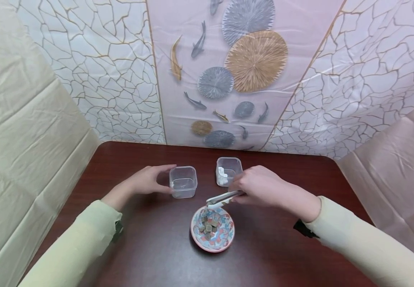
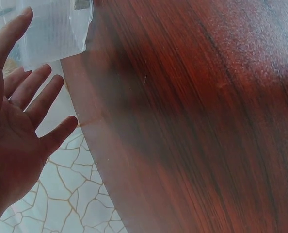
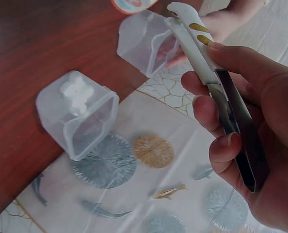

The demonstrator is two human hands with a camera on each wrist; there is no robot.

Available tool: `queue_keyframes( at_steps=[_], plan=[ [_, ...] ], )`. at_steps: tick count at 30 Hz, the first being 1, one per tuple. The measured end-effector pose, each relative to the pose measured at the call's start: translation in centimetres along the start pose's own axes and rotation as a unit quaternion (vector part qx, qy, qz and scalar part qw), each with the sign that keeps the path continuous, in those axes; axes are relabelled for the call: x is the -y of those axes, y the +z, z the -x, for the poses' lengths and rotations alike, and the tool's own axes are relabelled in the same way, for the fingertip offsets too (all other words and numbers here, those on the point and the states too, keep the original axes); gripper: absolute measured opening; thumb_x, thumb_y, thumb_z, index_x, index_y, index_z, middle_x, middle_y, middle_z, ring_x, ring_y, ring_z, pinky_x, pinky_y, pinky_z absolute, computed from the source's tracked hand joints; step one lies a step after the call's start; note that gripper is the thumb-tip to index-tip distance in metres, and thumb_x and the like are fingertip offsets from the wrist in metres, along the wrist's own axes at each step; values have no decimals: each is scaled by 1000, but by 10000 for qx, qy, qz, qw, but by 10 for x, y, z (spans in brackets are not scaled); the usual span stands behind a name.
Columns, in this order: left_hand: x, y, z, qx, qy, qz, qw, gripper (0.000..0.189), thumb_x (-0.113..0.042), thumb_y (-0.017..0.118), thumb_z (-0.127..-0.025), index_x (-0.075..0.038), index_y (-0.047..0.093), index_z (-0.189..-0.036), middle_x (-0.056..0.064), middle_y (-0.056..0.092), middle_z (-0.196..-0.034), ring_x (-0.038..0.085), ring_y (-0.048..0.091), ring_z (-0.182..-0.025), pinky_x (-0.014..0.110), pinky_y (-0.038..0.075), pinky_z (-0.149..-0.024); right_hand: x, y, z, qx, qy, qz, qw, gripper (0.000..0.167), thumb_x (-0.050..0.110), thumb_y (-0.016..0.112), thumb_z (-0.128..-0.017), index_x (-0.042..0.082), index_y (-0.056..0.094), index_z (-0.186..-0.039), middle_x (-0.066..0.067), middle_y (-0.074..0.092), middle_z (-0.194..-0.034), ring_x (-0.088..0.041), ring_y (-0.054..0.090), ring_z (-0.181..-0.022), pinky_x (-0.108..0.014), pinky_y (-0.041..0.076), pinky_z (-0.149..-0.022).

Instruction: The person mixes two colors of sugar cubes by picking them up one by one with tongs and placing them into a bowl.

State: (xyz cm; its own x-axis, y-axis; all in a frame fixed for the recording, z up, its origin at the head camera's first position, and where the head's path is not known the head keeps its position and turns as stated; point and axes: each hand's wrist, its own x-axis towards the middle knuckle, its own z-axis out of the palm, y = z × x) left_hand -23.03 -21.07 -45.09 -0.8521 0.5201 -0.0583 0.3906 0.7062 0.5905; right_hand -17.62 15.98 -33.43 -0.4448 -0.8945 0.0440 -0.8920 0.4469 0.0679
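Observation:
My right hand (image 1: 259,185) grips a pair of tongs (image 1: 225,197), metal at the back and white with gold marks toward the tips. Nothing shows between the tips, which overlap the far rim of a patterned bowl (image 1: 212,249). Several small brown cubes (image 1: 208,228) lie in that bowl. At the left, my left hand (image 1: 144,180) has thumb and fingers spread at the near side of a clear square container (image 1: 184,194). The left wrist view shows the fingers (image 2: 44,99) fairly straight beside it.
A second clear container (image 1: 229,161), beside my right hand, holds several white pieces (image 1: 223,175) along its left side. Everything stands on a dark reddish-brown table (image 1: 149,247). Patterned cloth (image 1: 121,71) hangs behind the table, with plain beige cloth (image 1: 20,131) at the sides.

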Motion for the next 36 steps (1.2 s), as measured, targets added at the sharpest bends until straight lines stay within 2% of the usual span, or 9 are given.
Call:
queue_keyframes(
  at_steps=[9, 21, 28, 32, 36],
  plan=[
    [2, -3, 3, -34, -35, 67, 10000, 92, -42, 88, -87, -7, 47, -162, 16, 63, -150, 35, 57, -141, 60, 45, -116, 7, 6, 17, 136, -131, -93, 9998, 17, 17, 86, -81, 27, 73, -83, 15, 65, -77, -2, 60, -65, -30, 50, -56],
    [2, -2, 2, -16, -41, 49, 10000, 92, -42, 88, -87, -8, 47, -162, 15, 62, -151, 35, 57, -142, 59, 45, -116, 12, 18, 18, 293, -195, 24, 9994, 20, 21, 88, -78, 29, 70, -79, 17, 63, -74, -2, 58, -62, -30, 49, -55],
    [1, -2, 0, -6, -3, 25, 10000, 91, -42, 88, -87, -8, 48, -161, 15, 63, -150, 34, 57, -141, 58, 45, -116, 11, 16, 16, 348, 112, -284, 9989, 16, 25, 87, -81, 29, 71, -81, 18, 58, -72, 0, 52, -60, -29, 46, -53],
    [1, -1, 0, 17, -22, 32, 10000, 92, -44, 88, -87, -8, 47, -162, 15, 63, -150, 34, 57, -141, 59, 45, -116, 8, 11, 9, 226, 210, -406, 9987, 14, 29, 86, -84, 27, 72, -84, 19, 53, -69, 0, 50, -59, -30, 45, -52],
    [0, -1, 0, 8, -27, 49, 10000, 92, -42, 88, -87, -8, 47, -162, 16, 63, -150, 34, 57, -142, 59, 44, -117, 2, 5, -4, -129, 260, -351, 9990, 12, 32, 85, -86, 25, 77, -93, 16, 63, -76, -2, 56, -63, -32, 49, -55]
  ],
)
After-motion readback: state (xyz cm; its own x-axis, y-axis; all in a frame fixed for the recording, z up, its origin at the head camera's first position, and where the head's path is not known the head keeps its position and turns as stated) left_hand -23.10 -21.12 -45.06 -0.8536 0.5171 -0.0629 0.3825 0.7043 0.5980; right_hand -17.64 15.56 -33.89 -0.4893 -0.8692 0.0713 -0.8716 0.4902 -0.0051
